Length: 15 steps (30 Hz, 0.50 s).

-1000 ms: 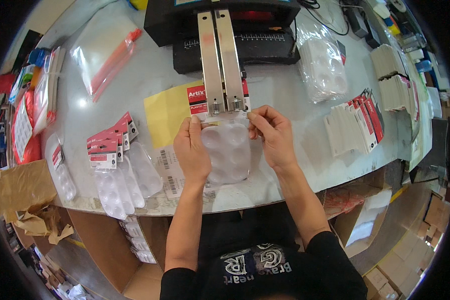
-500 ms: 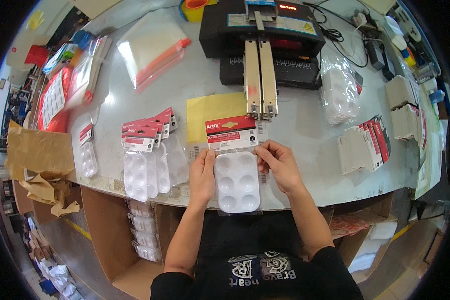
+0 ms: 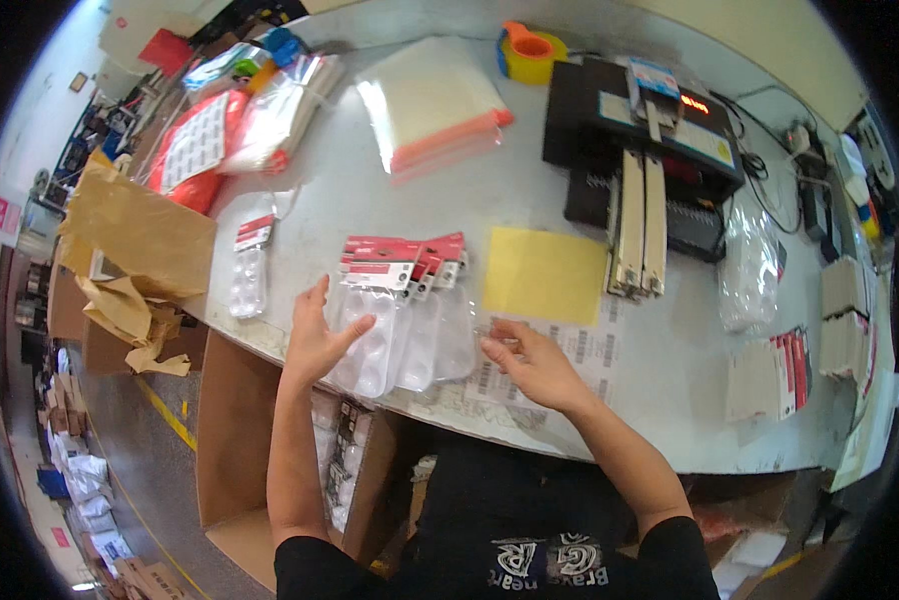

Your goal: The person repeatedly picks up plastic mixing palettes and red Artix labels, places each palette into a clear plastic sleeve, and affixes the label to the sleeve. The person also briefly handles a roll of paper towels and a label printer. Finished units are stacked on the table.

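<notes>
Head view, nearest first: the person stands at the front edge of a pale worktable, both forearms reaching up onto it. The left hand lies flat with fingers spread wide, pressing on the left side of a fanned row of clear blister packs with red header cards, seemingly to square them into an overlapped stack near the table edge. The right hand rests loosely open just right of that row, fingertips curled on a sheet of barcode labels; it grips nothing. Below the left forearm an open cardboard carton sits against the table, with more packs inside, handy for dropping finished ones. Beyond the labels lies a yellow paper sheet, and behind it a black heat-sealing machine with its long jaw bars pointing at the person. A single blister pack lies apart to the left, near crumpled brown paper. Farthest back sit a stack of clear bags with orange edges and a yellow-orange tape roll.
</notes>
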Each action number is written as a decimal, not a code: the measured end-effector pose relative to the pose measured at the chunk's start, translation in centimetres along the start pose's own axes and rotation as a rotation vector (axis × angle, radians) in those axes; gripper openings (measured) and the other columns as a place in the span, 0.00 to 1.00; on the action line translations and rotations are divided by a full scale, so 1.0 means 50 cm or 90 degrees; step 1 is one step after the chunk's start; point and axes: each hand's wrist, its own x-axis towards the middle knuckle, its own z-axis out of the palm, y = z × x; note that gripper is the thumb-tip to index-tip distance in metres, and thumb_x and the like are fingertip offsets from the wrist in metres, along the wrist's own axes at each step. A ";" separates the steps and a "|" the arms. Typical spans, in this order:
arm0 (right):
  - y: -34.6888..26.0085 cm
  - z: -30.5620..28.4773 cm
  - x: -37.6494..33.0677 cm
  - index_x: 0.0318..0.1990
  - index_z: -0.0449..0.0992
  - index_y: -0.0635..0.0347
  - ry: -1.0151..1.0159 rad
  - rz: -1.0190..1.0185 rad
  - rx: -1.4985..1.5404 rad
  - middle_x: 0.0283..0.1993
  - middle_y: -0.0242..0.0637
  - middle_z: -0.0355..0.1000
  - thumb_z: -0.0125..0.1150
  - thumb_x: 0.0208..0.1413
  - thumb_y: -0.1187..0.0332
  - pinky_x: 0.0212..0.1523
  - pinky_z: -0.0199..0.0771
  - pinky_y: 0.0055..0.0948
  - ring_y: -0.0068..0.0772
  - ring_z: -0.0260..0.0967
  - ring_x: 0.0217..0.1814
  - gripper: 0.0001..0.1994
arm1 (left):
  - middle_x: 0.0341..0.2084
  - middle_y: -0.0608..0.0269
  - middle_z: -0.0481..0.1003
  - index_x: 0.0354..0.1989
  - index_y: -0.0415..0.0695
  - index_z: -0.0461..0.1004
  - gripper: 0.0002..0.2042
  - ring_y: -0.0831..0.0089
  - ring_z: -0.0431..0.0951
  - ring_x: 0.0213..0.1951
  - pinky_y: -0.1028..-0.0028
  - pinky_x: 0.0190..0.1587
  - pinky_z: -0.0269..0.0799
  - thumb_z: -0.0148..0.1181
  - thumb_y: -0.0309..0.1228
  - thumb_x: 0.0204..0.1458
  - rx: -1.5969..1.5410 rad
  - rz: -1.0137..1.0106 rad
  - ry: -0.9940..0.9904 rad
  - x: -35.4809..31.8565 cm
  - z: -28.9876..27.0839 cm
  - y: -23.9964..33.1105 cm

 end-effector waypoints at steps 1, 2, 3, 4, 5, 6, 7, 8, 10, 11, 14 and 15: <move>-0.011 0.015 0.017 0.53 0.66 0.72 0.002 -0.001 -0.024 0.49 0.55 0.70 0.52 0.56 0.44 0.53 0.68 0.37 0.47 0.71 0.51 0.34 | 0.52 0.38 0.63 0.57 0.29 0.61 0.42 0.55 0.63 0.57 0.64 0.58 0.60 0.69 0.48 0.40 -0.029 -0.083 -0.065 0.005 -0.005 -0.015; -0.025 0.026 0.036 0.53 0.65 0.72 -0.021 0.023 -0.018 0.50 0.56 0.70 0.52 0.55 0.43 0.53 0.68 0.37 0.47 0.71 0.52 0.34 | 0.52 0.37 0.63 0.57 0.29 0.61 0.42 0.55 0.63 0.57 0.64 0.58 0.60 0.68 0.49 0.41 -0.029 -0.087 -0.091 0.010 -0.004 -0.020; -0.041 0.041 0.053 0.54 0.65 0.71 -0.048 0.050 -0.014 0.51 0.57 0.69 0.53 0.55 0.43 0.53 0.68 0.36 0.47 0.70 0.52 0.35 | 0.52 0.37 0.64 0.57 0.29 0.60 0.42 0.55 0.63 0.57 0.64 0.58 0.59 0.67 0.50 0.42 -0.026 -0.104 -0.136 0.010 0.004 -0.017; -0.058 0.060 0.068 0.54 0.64 0.71 -0.054 0.059 0.008 0.51 0.58 0.68 0.53 0.55 0.43 0.54 0.67 0.36 0.47 0.70 0.53 0.35 | 0.51 0.37 0.64 0.57 0.29 0.60 0.41 0.55 0.63 0.57 0.64 0.58 0.59 0.65 0.51 0.43 -0.028 -0.123 -0.181 0.010 0.012 -0.009; -0.076 0.085 0.082 0.55 0.63 0.71 -0.040 0.022 -0.008 0.51 0.57 0.68 0.55 0.53 0.43 0.54 0.67 0.36 0.46 0.70 0.52 0.36 | 0.52 0.37 0.64 0.57 0.30 0.61 0.41 0.54 0.62 0.57 0.63 0.59 0.58 0.63 0.53 0.44 -0.105 -0.154 -0.234 0.008 0.022 0.001; -0.092 0.118 0.094 0.55 0.62 0.70 -0.005 -0.036 -0.003 0.51 0.56 0.68 0.57 0.52 0.44 0.54 0.67 0.36 0.45 0.70 0.51 0.36 | 0.52 0.38 0.64 0.57 0.32 0.61 0.40 0.53 0.61 0.58 0.62 0.59 0.57 0.60 0.55 0.45 -0.208 -0.162 -0.238 0.005 0.036 0.010; -0.101 0.139 0.102 0.56 0.61 0.70 0.008 -0.046 -0.013 0.51 0.55 0.68 0.59 0.51 0.45 0.54 0.67 0.35 0.44 0.70 0.51 0.37 | 0.53 0.40 0.64 0.58 0.34 0.62 0.39 0.52 0.60 0.58 0.62 0.59 0.57 0.60 0.55 0.46 -0.215 -0.124 -0.213 0.002 0.054 0.019; -0.106 0.151 0.109 0.57 0.60 0.69 0.013 -0.107 0.083 0.51 0.53 0.68 0.61 0.50 0.47 0.54 0.67 0.35 0.43 0.69 0.51 0.36 | 0.54 0.41 0.63 0.59 0.37 0.62 0.38 0.51 0.59 0.58 0.62 0.59 0.57 0.59 0.54 0.47 -0.228 -0.066 -0.167 0.000 0.070 0.023; -0.102 0.171 0.120 0.58 0.58 0.67 -0.031 -0.140 0.229 0.52 0.49 0.68 0.66 0.48 0.53 0.54 0.67 0.34 0.39 0.68 0.51 0.37 | 0.56 0.42 0.61 0.60 0.37 0.60 0.39 0.50 0.59 0.58 0.62 0.60 0.56 0.59 0.54 0.46 -0.342 -0.052 -0.111 -0.003 0.085 0.012; -0.095 0.176 0.121 0.58 0.59 0.65 -0.036 -0.117 0.312 0.53 0.44 0.66 0.72 0.42 0.62 0.54 0.66 0.34 0.36 0.65 0.54 0.37 | 0.56 0.42 0.60 0.61 0.37 0.58 0.41 0.50 0.59 0.58 0.62 0.60 0.56 0.60 0.55 0.46 -0.355 -0.052 -0.108 -0.008 0.084 0.001; -0.071 0.175 0.121 0.59 0.58 0.65 -0.015 -0.007 0.359 0.53 0.42 0.66 0.75 0.36 0.67 0.53 0.68 0.33 0.35 0.65 0.55 0.41 | 0.58 0.38 0.57 0.64 0.34 0.51 0.48 0.48 0.59 0.58 0.61 0.61 0.55 0.63 0.57 0.42 0.035 -0.007 -0.042 -0.021 0.054 -0.026; -0.066 0.171 0.119 0.58 0.59 0.65 -0.021 -0.075 0.320 0.53 0.42 0.67 0.75 0.35 0.68 0.52 0.69 0.33 0.34 0.66 0.54 0.41 | 0.57 0.41 0.59 0.65 0.35 0.49 0.50 0.52 0.62 0.57 0.62 0.60 0.57 0.65 0.55 0.40 -0.084 0.000 -0.022 -0.024 0.038 -0.027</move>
